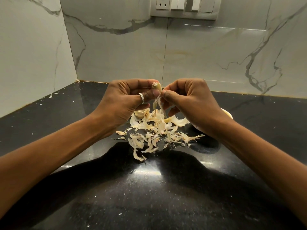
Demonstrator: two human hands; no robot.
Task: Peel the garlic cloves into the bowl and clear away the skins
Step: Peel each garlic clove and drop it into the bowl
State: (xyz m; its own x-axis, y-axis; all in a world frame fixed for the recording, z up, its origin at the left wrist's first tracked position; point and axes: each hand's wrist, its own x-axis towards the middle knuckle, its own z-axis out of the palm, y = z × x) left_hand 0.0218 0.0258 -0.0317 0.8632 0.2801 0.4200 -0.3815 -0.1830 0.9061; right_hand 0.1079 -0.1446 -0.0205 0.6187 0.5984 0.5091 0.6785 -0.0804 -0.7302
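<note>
Head view: a garlic clove (157, 87) is pinched in the left hand (126, 100), held above the black countertop (66, 130). The right hand (187, 100) pinches a strip of skin (159, 103) hanging from it. Loose skins (156, 131) lie piled below, beside a partial bulb (142, 114). The bowl (228, 113) is mostly hidden. Peeling looks midway and clearing has not started.

Likely a home kitchen: black countertop (149, 196), marble backsplash (124, 52), switch panel (184, 7).

I log: bowl (228, 114) mostly behind right hand (187, 100) | its contents unseen | garlic bulb (142, 114) half under left hand (123, 100)
</note>
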